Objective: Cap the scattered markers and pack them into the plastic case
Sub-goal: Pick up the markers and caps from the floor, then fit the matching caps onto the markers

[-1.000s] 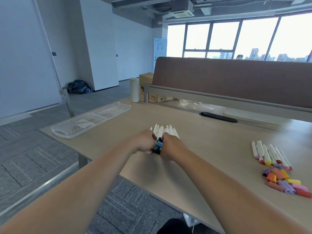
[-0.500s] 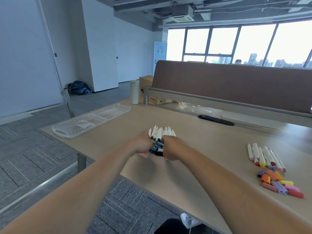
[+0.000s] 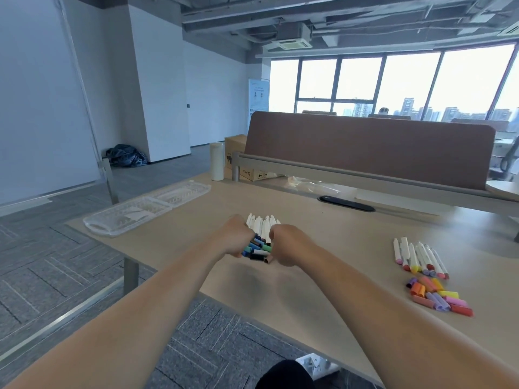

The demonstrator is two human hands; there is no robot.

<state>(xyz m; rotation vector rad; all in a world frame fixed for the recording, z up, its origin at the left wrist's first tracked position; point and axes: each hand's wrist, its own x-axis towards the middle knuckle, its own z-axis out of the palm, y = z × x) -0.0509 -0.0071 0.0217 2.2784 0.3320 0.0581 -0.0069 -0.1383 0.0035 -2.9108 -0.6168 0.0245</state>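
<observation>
A bundle of white markers (image 3: pixel 262 226) lies on the desk's middle, tips pointing away, with blue, green and black caps (image 3: pixel 257 249) at its near end. My left hand (image 3: pixel 235 237) curls against the bundle's left side and my right hand (image 3: pixel 287 244) curls against its right side, so both hold it between them. A second row of white markers (image 3: pixel 418 256) lies at the right, with a heap of loose orange, pink, yellow and purple caps (image 3: pixel 439 297) just in front of it. The clear plastic case (image 3: pixel 140 210) lies open at the desk's left end.
A white cylinder (image 3: pixel 216 161) and a cardboard box (image 3: pixel 238 153) stand at the back left. A brown divider panel (image 3: pixel 365 147) with a grey rail runs along the desk's far side, with a black cable slot (image 3: pixel 346 203) before it. The desk's near edge (image 3: pixel 252 313) crosses in front.
My hands have parted slightly around the bundle, so more of the dark caps show between them. The view has tilted upward a little.
</observation>
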